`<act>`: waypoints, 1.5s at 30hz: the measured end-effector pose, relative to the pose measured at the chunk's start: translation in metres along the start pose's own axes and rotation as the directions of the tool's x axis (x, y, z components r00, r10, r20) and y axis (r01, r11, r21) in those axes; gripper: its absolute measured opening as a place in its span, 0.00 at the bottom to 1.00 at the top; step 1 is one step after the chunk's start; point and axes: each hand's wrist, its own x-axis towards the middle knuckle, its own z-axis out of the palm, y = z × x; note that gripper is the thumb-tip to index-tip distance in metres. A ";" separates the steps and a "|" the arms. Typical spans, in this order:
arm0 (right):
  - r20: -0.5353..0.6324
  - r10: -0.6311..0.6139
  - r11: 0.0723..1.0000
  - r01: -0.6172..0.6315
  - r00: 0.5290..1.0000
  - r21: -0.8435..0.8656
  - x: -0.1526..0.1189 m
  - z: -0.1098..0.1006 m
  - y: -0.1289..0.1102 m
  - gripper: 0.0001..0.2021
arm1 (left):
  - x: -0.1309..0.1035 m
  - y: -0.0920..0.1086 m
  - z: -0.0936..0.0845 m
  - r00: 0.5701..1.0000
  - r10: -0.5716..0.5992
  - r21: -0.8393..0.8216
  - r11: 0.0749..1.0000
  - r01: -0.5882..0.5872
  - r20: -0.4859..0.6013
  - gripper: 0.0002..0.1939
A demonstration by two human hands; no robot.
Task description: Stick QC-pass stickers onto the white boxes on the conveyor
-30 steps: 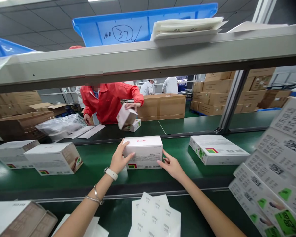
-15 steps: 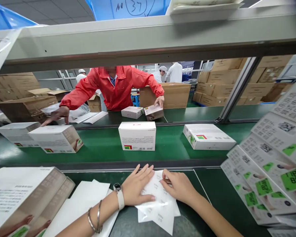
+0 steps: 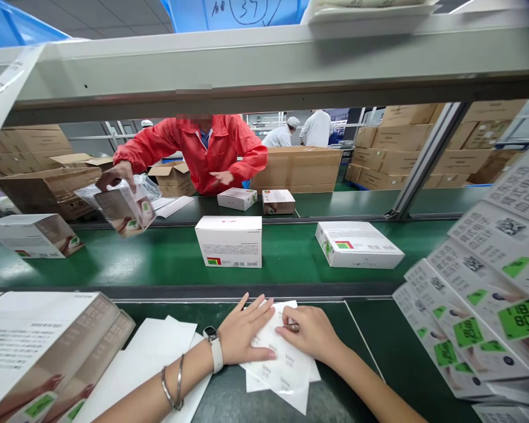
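At lower centre of frame: printed label sheets, overlapping; left hand flat on top, fingers spread; right hand, fingertips bunched, pinched contents unclear. Possible tear or slippage from uneven pull.

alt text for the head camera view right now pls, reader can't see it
A left hand lies flat on printed white sheets while the right hand curls its fingers over them. Beyond, three white boxes sit on a green belt, and a co-worker in red holds another box.
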 end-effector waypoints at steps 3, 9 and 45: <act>0.093 -0.016 0.916 -0.023 0.996 0.401 -0.001 -0.003 -0.002 0.10 | -0.001 0.002 -0.001 1.000 -0.019 -0.004 1.000 0.019 0.010 0.41; -0.064 0.247 0.611 -0.104 0.967 0.785 0.001 -0.011 0.018 0.13 | 0.009 0.005 -0.018 0.997 -0.069 0.013 0.997 0.070 -0.036 0.40; -0.153 0.376 0.633 -0.133 0.914 0.762 -0.022 0.014 0.009 0.16 | -0.026 -0.003 -0.014 0.837 -0.542 -0.355 0.798 0.487 -0.070 0.09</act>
